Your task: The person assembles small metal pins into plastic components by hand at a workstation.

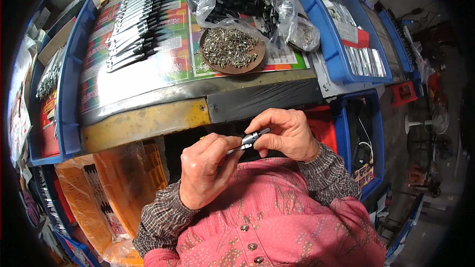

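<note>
Close in front of my chest, my left hand and my right hand meet on a small black-and-silver part. Its kind does not show clearly. My left thumb and fingers pinch a thin silver strip at its left end, and that end is partly hidden by them. On the other side, my right thumb and forefinger hold its black tip. Beyond my hands, a round brown dish holds a heap of tiny metal pieces. A clear plastic bag of black parts lies behind it.
Slim silver pieces with black ends lie in a long row on the table. Blue trays with metal pieces stand left, and another blue tray with silver strips stands right. An orange plastic-lined crate sits below the table edge.
</note>
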Available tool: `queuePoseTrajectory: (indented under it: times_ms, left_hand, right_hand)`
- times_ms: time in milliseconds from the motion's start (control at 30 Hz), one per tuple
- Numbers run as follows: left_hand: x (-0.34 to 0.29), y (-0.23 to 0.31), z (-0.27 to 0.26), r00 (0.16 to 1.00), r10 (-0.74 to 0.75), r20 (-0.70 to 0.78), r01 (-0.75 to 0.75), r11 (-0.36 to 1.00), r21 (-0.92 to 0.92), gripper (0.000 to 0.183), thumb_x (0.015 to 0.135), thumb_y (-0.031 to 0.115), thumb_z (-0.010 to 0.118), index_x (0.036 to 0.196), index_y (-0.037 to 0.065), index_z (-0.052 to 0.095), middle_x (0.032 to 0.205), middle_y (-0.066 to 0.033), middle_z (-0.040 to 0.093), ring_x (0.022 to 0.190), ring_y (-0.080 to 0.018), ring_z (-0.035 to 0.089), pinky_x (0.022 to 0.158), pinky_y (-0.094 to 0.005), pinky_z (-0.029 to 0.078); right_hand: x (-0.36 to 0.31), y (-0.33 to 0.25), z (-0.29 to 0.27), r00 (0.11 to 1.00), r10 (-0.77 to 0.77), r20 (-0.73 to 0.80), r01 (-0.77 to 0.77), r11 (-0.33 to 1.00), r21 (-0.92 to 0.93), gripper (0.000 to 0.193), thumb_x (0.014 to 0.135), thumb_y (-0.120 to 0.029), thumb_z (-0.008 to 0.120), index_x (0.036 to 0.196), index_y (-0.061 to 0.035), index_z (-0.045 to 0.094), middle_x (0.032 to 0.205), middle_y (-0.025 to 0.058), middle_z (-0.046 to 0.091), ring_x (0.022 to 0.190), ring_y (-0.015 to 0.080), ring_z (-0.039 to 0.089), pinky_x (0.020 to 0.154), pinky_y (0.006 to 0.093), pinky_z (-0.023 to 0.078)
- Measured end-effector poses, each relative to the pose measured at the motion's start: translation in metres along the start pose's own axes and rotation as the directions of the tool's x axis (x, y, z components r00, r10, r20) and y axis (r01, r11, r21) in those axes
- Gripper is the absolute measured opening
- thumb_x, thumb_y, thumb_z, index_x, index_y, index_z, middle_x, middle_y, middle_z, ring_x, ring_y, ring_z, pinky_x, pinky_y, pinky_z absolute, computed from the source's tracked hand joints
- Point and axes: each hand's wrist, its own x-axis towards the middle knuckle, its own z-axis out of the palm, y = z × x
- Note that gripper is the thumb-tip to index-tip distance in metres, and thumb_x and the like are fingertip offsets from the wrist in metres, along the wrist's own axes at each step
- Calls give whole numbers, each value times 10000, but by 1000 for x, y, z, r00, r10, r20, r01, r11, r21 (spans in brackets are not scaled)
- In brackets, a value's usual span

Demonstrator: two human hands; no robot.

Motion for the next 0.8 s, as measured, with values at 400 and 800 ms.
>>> queuePoseTrajectory:
  times_ms: [400, 800]
  left_hand:
    - [-11, -11, 10, 999, 42, 28, -42, 999, 17, 221, 681, -58, 721, 872, 21, 643, 756, -96, 645, 642, -225, 636, 556, -303, 488]
    - [-28, -20, 24, 999, -1, 42, 3, 999, -49, 218, 679, -52, 721, 870, 19, 643, 792, -100, 670, 670, -239, 653, 576, -311, 499]
  right_hand:
    - [0, 11, -6, 990, -12, 142, 36, 985, -167, 131, 855, -44, 685, 975, 4, 664, 801, 17, 660, 667, 47, 612, 586, 193, 511]
    - [-14, 26, 0, 966, -184, 184, 251, 846, -470, 162, 875, -124, 660, 986, -11, 623, 855, 88, 651, 742, 202, 657, 659, 303, 528]
